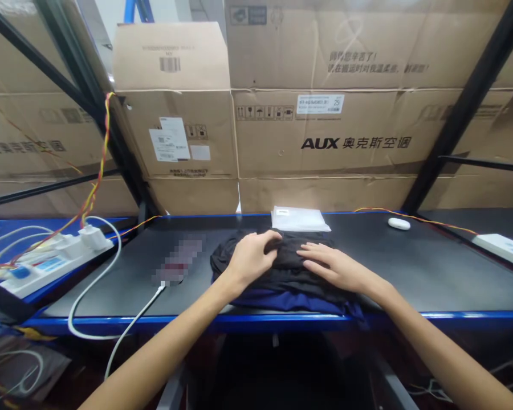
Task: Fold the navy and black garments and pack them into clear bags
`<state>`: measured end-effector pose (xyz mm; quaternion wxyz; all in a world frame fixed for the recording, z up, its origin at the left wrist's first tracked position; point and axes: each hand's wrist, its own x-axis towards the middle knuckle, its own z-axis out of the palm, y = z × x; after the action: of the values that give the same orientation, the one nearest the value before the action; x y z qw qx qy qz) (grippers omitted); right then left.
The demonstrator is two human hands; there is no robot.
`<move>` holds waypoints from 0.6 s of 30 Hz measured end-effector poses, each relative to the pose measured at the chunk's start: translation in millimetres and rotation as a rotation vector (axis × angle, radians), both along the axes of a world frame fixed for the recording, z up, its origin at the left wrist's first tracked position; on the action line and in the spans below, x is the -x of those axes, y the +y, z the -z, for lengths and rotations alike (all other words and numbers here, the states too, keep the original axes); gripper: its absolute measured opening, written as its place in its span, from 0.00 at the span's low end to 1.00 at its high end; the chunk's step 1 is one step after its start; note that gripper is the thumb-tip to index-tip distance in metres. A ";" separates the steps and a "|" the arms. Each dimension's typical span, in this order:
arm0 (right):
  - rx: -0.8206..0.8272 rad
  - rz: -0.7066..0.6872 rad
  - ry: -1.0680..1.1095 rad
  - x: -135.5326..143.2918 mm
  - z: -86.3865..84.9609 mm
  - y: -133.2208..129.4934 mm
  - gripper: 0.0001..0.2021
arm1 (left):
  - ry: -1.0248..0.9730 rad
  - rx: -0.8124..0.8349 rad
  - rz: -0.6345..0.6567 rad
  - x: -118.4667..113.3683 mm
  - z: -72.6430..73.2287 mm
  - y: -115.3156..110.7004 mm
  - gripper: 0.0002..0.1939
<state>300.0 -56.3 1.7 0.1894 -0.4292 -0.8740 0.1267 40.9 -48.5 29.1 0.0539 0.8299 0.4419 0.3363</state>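
Note:
A bunched pile of black cloth lies near the front edge of the table, with a dark blue fabric showing beneath it. My left hand rests on the pile's left side, fingers curved and thumb apart, with nothing visible between them. On the right side, my right hand lies palm down on the black cloth, its fingers stretched out. Just behind the pile is a flat white packet, apart from both hands. The cloth under my palms is hidden.
A phone-like blurred object with a white cable lies at left. Power strips stand at the left and right ends. A small white case sits back right. Cardboard boxes wall off the rear between black posts.

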 end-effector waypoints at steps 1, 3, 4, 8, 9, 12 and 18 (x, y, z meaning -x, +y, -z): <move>-0.006 0.014 0.010 -3.9 1.3 0.4 0.25 | 0.075 0.002 0.029 -5.0 5.7 -1.4 0.14; -0.021 0.045 0.022 -12.9 3.9 1.3 0.25 | 0.185 0.003 0.082 -10.6 15.9 -3.6 0.13; -0.029 0.061 0.026 -17.6 5.3 1.8 0.25 | 0.216 0.003 0.103 -11.7 19.5 -4.7 0.13; -0.039 0.110 0.038 -31.9 11.0 2.1 0.26 | 0.240 0.031 0.156 -10.2 19.4 -9.8 0.14; -0.030 0.112 0.034 -33.7 12.4 1.9 0.26 | 0.227 0.050 0.171 -9.4 15.9 -11.3 0.15; -0.001 0.106 0.018 -35.2 15.4 1.2 0.27 | 0.125 0.146 0.225 -5.2 1.5 -14.0 0.18; 0.004 0.087 0.023 -33.4 15.7 1.2 0.26 | 0.062 0.148 -0.204 18.3 -15.1 0.0 0.23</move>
<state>333.4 -55.2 -14.0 0.2040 -0.4655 -0.8521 0.1250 22.6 -48.5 44.3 0.0666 0.7842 0.5492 0.2809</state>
